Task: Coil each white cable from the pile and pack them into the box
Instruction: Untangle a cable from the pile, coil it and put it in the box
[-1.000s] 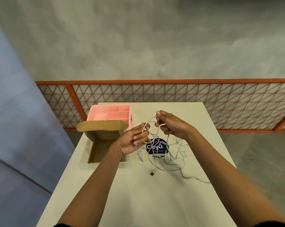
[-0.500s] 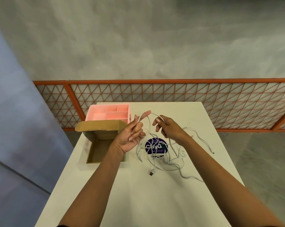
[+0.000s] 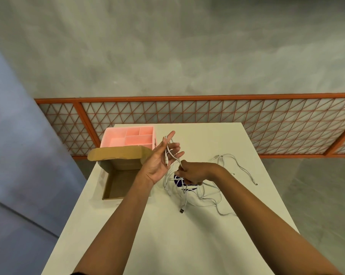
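Right hand (image 3: pixel 195 172) lower with white cable (image 3: pixel 168 149), over unreadable label (image 3: pixel 177 179).

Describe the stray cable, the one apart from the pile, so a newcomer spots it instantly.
Start at the white table and look right of the right hand, toward the right edge. A lone white cable snakes there; unlike the tangled pile by the hands, it lies apart and untouched.
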